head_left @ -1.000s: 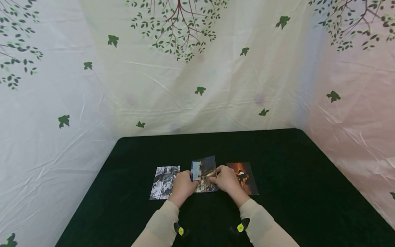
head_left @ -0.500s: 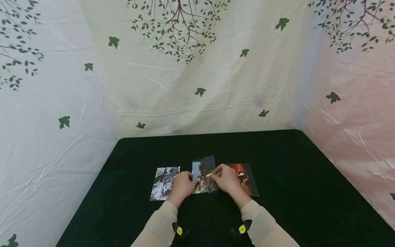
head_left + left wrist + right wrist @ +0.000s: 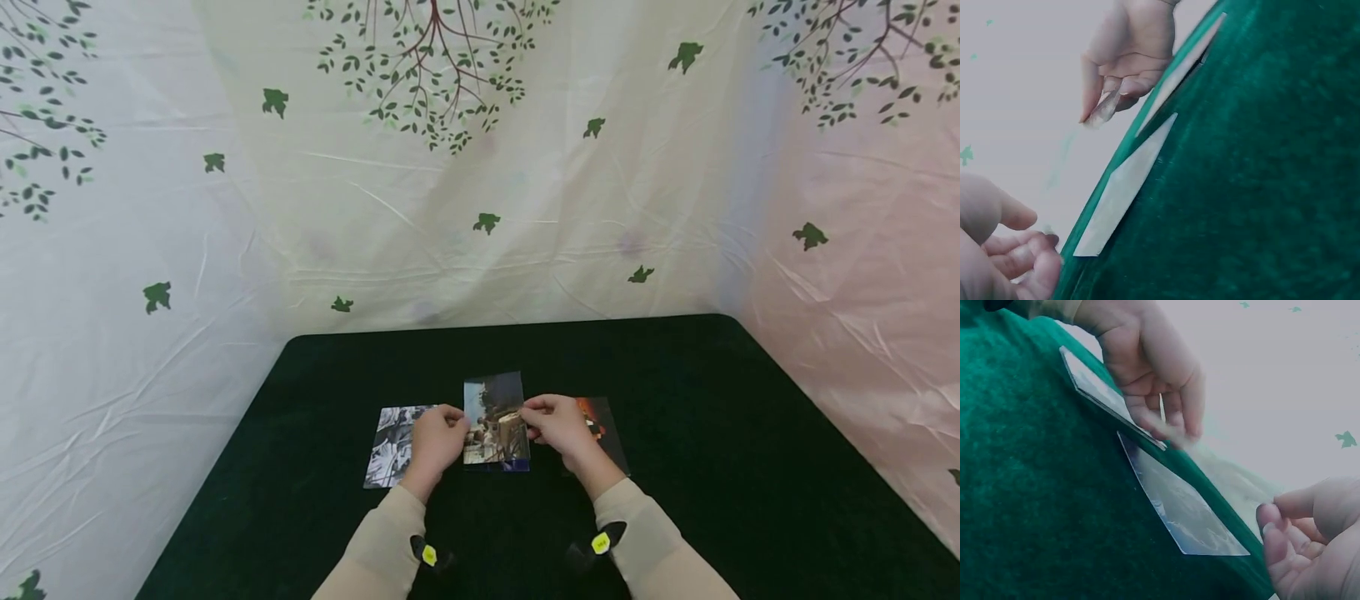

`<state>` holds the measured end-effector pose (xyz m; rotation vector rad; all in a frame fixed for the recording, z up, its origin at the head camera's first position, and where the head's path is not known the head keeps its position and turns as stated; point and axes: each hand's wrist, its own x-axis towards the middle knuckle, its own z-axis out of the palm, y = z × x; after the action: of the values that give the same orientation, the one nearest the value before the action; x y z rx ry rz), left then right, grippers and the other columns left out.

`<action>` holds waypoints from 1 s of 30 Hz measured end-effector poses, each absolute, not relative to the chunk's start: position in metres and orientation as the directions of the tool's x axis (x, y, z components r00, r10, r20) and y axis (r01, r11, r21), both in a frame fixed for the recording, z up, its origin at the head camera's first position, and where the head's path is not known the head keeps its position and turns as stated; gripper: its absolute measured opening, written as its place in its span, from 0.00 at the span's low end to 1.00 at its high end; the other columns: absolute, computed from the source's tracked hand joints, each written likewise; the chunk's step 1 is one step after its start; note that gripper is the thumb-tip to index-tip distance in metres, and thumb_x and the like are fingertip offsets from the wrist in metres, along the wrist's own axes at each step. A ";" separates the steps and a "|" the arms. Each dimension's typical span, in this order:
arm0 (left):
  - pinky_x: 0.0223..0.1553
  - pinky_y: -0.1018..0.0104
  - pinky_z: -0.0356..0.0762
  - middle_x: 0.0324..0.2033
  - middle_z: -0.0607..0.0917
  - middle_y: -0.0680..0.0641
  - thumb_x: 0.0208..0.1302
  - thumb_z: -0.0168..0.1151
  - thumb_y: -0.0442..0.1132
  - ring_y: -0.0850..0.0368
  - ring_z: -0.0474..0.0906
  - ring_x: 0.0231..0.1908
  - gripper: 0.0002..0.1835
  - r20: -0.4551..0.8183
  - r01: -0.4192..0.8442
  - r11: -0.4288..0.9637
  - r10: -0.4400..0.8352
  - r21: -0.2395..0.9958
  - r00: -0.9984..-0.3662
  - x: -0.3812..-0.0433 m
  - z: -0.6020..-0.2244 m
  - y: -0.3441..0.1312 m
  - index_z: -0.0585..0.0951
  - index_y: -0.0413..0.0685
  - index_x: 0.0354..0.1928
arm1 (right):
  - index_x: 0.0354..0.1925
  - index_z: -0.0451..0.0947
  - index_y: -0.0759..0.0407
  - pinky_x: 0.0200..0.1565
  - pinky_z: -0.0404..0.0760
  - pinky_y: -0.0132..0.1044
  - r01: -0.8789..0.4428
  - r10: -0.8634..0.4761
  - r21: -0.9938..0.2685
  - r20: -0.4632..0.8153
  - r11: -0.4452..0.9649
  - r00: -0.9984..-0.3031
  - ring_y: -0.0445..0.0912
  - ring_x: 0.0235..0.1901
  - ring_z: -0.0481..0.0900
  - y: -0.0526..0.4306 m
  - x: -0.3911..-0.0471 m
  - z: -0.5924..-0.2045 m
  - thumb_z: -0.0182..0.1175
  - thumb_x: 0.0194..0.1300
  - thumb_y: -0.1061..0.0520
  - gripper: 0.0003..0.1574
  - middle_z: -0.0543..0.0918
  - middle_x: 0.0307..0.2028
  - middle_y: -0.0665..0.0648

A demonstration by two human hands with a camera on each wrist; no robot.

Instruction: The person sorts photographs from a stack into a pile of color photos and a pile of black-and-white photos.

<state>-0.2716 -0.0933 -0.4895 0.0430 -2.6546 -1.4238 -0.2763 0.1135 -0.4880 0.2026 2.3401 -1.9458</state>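
In the head view, a postcard-like picture card [image 3: 493, 417] with a sky and crowd scene is raised above the table. My left hand [image 3: 437, 440] pinches its left edge between thumb and fingers. At the opposite edge, my right hand [image 3: 558, 427] pinches it likewise. Below its lower edge peeks a purple-blue card [image 3: 516, 466], which lies flat in the right wrist view, apart from the raised one. Both wrist views show the raised card only as a pale, washed-out sheet.
A black-and-white picture card [image 3: 388, 442] lies left, partly behind my left hand. To the right, an orange-and-dark picture card [image 3: 611, 442] is partly covered by my right hand. The dark green tabletop [image 3: 720, 417] ends at a pale printed cloth [image 3: 405, 250].
The middle picture card has risen off the one beneath, baring more purple-blue at its bottom. My hands have shifted outward to its side edges. The outer cards have stayed put.
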 end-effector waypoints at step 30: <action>0.30 0.70 0.74 0.32 0.77 0.45 0.67 0.59 0.35 0.59 0.73 0.28 0.14 -0.158 -0.164 -0.186 0.048 0.969 -0.986 -0.273 -0.472 -0.076 0.79 0.31 0.49 | 0.51 0.77 0.64 0.31 0.75 0.33 0.278 0.008 -0.960 -0.278 -0.045 -0.961 0.44 0.30 0.77 0.144 -0.270 -0.460 0.62 0.65 0.56 0.18 0.79 0.37 0.55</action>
<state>-0.2733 -0.0762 -0.4715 0.1509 -2.0855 -2.5268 -0.2695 0.1442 -0.4602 0.3089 2.0307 -2.1210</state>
